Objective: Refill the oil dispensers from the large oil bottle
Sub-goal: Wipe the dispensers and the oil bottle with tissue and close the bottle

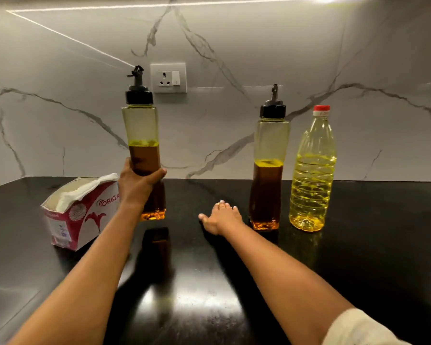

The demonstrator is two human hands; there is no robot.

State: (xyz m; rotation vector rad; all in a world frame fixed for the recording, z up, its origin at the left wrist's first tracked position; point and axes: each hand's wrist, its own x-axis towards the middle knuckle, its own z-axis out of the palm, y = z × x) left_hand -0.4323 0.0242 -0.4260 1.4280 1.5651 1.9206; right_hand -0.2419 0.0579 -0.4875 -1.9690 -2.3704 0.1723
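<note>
Nearest: two bare forearms reaching forward over a glossy black tabletop point(358, 257), a pale sleeve point(358, 329) at the right elbow. Right grip point(222, 217) low over the tabletop, palm down, fingers loosely spread, holding nothing; whether it touches the surface, cannot tell. It sits just left of the right dispenser point(269, 185), apart from it. At left, a red-and-white tissue box point(77, 215) lies tilted, white tissue spilling from its open top. Left grip point(137, 185) wraps the left dispenser point(141, 128) around mid-body, thumb on the left side, fingers curled round to the right. That dispenser leans slightly; a dark gap between its base and its reflection suggests it is just clear of the tabletop. About half full of dark amber oil, black pourer cap on. Right dispenser stands upright on the tabletop, same cap, oil at a similar level. Just beside it to the right, not touching: large oil bottle point(311, 185), clear ribbed plastic, red cap on, pale yellow oil roughly two-thirds up. Behind all, a white marble-veined wall point(60, 70) with a socket point(168, 77) right of the left dispenser's spout.
</note>
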